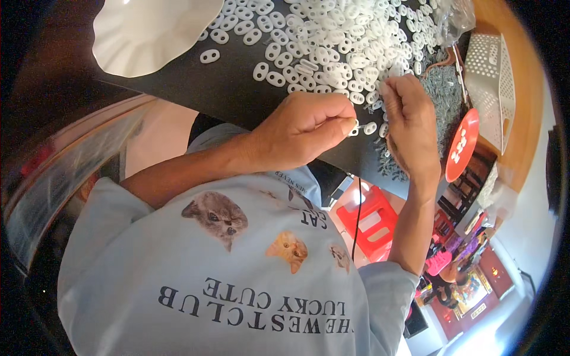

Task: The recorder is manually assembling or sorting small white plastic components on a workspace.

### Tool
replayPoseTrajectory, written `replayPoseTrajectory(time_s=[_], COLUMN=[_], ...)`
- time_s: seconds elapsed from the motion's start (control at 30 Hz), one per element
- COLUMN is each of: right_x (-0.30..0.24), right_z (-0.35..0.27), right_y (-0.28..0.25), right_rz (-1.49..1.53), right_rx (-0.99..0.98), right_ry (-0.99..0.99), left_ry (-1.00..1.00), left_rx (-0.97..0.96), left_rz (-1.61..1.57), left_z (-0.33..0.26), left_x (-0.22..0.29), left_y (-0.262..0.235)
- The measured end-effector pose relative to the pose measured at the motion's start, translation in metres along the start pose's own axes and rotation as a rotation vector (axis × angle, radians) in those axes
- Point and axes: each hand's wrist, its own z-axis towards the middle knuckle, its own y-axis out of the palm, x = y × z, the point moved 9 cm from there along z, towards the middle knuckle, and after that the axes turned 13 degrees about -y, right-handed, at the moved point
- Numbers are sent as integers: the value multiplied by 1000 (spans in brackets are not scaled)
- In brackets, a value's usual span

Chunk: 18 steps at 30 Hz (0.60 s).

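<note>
Black tabletop [225,89] carries the work, seen from above. Between the two hands sits one small white oval link [354,127], held just off the table's near edge. The left hand [306,127] is closed in a pinch, thumb and forefinger gripping that link with what looks like a thin metal piece; the detail is too small to confirm. The right hand [409,121] is curled, fingertips drawn together beside the link; whether it grips anything cannot be told. A second loose link [370,127] lies just beside them. Judgement: the pinch should stay close to the link's end, with both hands steady against the table edge. A heap of white oval links [338,41] lies behind, a grey pile of small metal parts [445,95] to the right, with a red dish [462,145], a white perforated basket [490,65] and a white scalloped plate [148,29].
</note>
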Motion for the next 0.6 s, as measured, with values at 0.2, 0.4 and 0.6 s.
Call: replayPoseTrajectory(time_s=[0.2,0.4,0.6], right_x=[-9,-1,-9], right_z=[5,5,9], right_y=[2,3,4], right_rz=[-48,-16,-72], right_rx=[-20,-5,-44], right_ry=[-14,17,-42], left_ry=[3,-19,3], left_rx=[4,-14,-4], left_rz=[-22,-76,-75], left_z=[0,0,-1], left_x=[-1,-3,1], left_y=[-1,-1,-2])
